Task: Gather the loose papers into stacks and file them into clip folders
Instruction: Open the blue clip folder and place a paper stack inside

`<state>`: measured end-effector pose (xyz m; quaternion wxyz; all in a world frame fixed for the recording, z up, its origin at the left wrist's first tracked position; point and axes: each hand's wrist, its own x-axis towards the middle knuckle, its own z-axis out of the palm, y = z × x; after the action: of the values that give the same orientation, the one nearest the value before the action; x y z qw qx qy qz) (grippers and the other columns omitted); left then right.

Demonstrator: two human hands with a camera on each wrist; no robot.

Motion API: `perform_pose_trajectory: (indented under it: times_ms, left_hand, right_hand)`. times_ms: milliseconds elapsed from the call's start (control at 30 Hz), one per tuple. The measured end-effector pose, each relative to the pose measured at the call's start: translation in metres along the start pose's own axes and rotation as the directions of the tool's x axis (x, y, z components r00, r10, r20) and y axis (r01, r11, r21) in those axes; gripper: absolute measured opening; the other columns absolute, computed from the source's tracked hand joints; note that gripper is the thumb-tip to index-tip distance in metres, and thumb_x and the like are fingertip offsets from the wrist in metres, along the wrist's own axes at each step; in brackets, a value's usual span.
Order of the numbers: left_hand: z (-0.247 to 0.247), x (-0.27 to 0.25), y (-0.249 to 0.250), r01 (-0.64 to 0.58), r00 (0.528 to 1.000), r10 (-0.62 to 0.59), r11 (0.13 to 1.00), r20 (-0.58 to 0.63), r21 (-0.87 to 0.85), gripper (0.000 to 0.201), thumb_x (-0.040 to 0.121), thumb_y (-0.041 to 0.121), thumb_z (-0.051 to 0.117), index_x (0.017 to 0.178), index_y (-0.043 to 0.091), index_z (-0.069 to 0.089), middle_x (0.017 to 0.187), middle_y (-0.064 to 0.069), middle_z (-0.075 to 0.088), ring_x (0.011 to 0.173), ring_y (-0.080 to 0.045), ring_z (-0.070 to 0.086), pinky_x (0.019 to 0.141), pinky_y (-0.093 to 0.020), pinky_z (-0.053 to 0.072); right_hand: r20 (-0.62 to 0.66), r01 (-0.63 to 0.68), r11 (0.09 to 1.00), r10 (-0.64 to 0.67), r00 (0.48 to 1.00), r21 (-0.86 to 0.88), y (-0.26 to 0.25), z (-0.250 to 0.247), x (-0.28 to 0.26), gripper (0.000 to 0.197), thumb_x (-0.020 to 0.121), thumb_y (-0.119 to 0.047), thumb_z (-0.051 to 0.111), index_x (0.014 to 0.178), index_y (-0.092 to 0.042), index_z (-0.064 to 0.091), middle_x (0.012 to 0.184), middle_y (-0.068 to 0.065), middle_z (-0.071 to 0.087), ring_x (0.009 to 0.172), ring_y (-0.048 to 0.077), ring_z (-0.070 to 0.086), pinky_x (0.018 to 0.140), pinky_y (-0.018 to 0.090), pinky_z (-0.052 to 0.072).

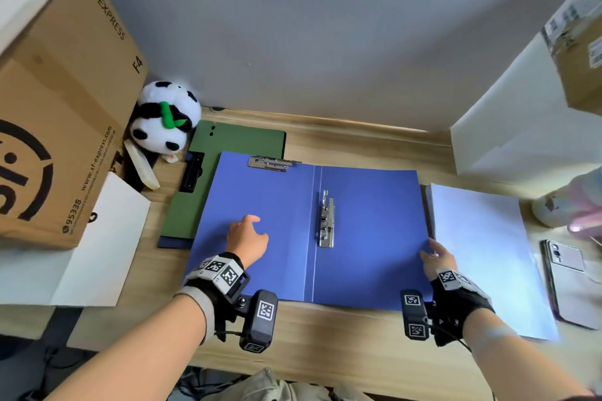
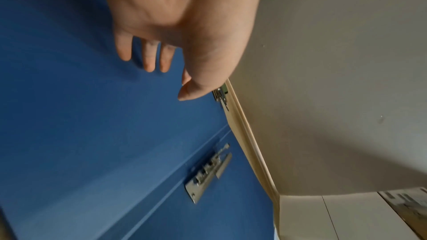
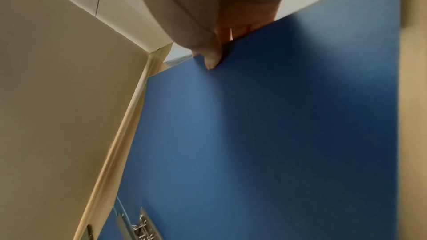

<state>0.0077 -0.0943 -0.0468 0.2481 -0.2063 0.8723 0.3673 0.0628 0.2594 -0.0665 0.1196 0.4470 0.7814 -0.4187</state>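
Note:
A blue clip folder [image 1: 368, 270] lies opened flat on the wooden desk, with a metal clip [image 1: 326, 220] beside its spine and a second clip [image 1: 270, 162] at the top of its left flap. My left hand [image 1: 247, 238] is over the left flap with loosely bent fingers [image 2: 149, 61], holding nothing. My right hand [image 1: 435, 255] pinches the right flap's outer edge, thumb [image 3: 211, 59] on top of the blue folder [image 3: 277, 134]. A stack of pale papers [image 1: 488, 254] lies just right of the folder.
A green folder [image 1: 234, 140] with a black clip [image 1: 192, 172] lies partly under the blue one. A panda toy [image 1: 166, 117] and cardboard box [image 1: 58, 107] stand at the left. A phone [image 1: 568, 280] and a pink bottle [image 1: 573, 202] are at the right edge.

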Motion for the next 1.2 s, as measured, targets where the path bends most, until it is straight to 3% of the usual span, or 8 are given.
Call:
perform_pose_trajectory:
  times_ms: [133,400,500,667,800,967,1100,1200]
  left_hand:
    - [0.023,-0.011,0.016,-0.019,0.999,0.019,1.0,0.049,-0.004,0.044,0.089,0.012,0.048,0.132,0.014,0.045,0.133,-0.017,0.038,0.107,-0.039,0.057,0.086,-0.037,0.05]
    - [0.058,-0.025,0.048,-0.07,0.993,0.066,0.997,0.101,0.041,0.042,0.089,0.012,0.05,0.131,0.013,0.047,0.137,-0.016,0.041,0.113,-0.031,0.054,0.085,-0.029,0.043]
    - [0.075,-0.028,0.072,-0.115,0.987,0.112,0.993,0.117,0.028,0.04,0.088,0.012,0.052,0.128,0.014,0.05,0.134,-0.015,0.046,0.116,-0.029,0.054,0.086,-0.029,0.043]
    - [0.117,-0.036,0.118,-0.159,0.957,0.173,0.984,0.233,-0.075,0.034,0.09,0.009,0.048,0.123,0.011,0.055,0.129,-0.013,0.055,0.106,-0.028,0.058,0.08,-0.027,0.043]
    - [0.158,-0.047,0.15,-0.178,0.92,0.21,0.976,0.332,-0.125,0.032,0.091,0.005,0.046,0.121,0.007,0.057,0.119,-0.013,0.059,0.092,-0.022,0.055,0.068,-0.023,0.042]
    - [0.201,-0.059,0.175,-0.131,0.89,0.182,0.98,0.418,-0.148,0.036,0.093,0.006,0.044,0.127,0.005,0.054,0.126,-0.013,0.057,0.1,-0.02,0.055,0.066,-0.02,0.041]
    - [0.229,-0.062,0.186,-0.072,0.859,0.142,0.985,0.491,-0.159,0.042,0.091,0.006,0.045,0.133,0.002,0.047,0.106,-0.014,0.055,0.087,-0.02,0.049,0.06,-0.023,0.037]
    - [0.246,-0.063,0.19,-0.038,0.853,0.105,0.989,0.511,-0.141,0.009,0.08,0.009,0.049,0.081,0.017,0.054,0.084,-0.008,0.046,0.084,-0.021,0.035,0.058,-0.027,0.026]
  right_hand:
    - [0.05,0.018,1.0,-0.019,0.999,0.021,0.001,0.01,0.003,0.046,0.094,-0.005,0.047,0.139,-0.012,0.045,0.122,0.021,0.063,0.09,0.024,0.056,0.075,0.028,0.039]
    - [0.081,0.018,1.0,-0.02,0.997,0.02,0.006,0.003,0.022,0.038,0.09,-0.01,0.049,0.127,-0.013,0.054,0.104,0.015,0.064,0.085,0.03,0.063,0.076,0.035,0.051]
    - [0.028,-0.005,0.995,0.002,1.0,0.103,0.013,-0.019,0.034,0.027,0.087,-0.009,0.049,0.113,-0.01,0.058,0.092,0.01,0.061,0.068,0.025,0.06,0.07,0.035,0.05]
    - [-0.088,-0.046,0.997,0.051,0.995,0.058,0.032,-0.073,0.047,0.036,0.088,-0.007,0.046,0.123,-0.01,0.055,0.114,0.011,0.063,0.09,0.029,0.059,0.079,0.032,0.046]
    - [-0.186,-0.073,0.997,0.075,0.98,0.015,0.051,-0.109,0.062,0.04,0.088,-0.007,0.048,0.128,-0.008,0.053,0.132,0.015,0.056,0.12,0.032,0.053,0.101,0.036,0.04]
    - [-0.269,-0.134,0.988,0.108,0.957,-0.083,0.07,-0.147,0.084,0.047,0.087,-0.01,0.05,0.133,-0.007,0.048,0.134,0.021,0.052,0.127,0.035,0.046,0.106,0.038,0.034]
    - [-0.274,-0.164,0.98,0.128,0.953,-0.113,0.08,-0.159,0.102,0.051,0.088,-0.011,0.05,0.137,-0.004,0.043,0.14,0.021,0.048,0.131,0.035,0.042,0.11,0.039,0.032]
    - [-0.245,-0.164,0.978,0.128,0.961,-0.132,0.083,-0.163,0.112,0.05,0.088,-0.012,0.05,0.137,-0.005,0.044,0.14,0.018,0.049,0.131,0.034,0.043,0.11,0.038,0.033]
